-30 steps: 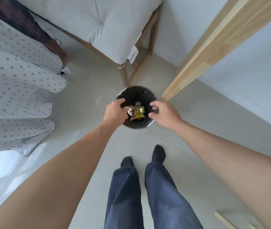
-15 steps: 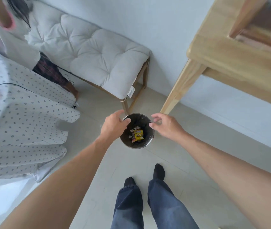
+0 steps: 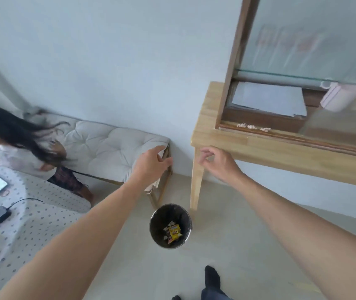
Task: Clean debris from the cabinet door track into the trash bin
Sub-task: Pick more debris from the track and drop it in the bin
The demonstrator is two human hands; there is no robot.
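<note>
A small dark round trash bin point(image 3: 153, 221) stands on the floor by the table leg, with a yellow wrapper and scraps inside. Pale crumbly debris point(image 3: 253, 127) lies in the cabinet door track point(image 3: 291, 138), below the glass sliding door point(image 3: 315, 40). My left hand point(image 3: 151, 164) hovers open in the air above and left of the bin, empty. My right hand point(image 3: 218, 161) is raised just under the front edge of the wooden tabletop, fingers loosely curled and apart, holding nothing.
The cabinet sits on a light wooden table point(image 3: 259, 152) whose leg point(image 3: 196, 182) stands beside the bin. A cushioned bench point(image 3: 107, 146) lines the wall at left, with a person point(image 3: 21, 144) seated there. A dotted tablecloth point(image 3: 38, 215) holds a laptop and charger.
Both hands have lifted away from the bin rim and now hang higher, toward the table. The view has tilted up, bringing the cabinet and its track into sight.
</note>
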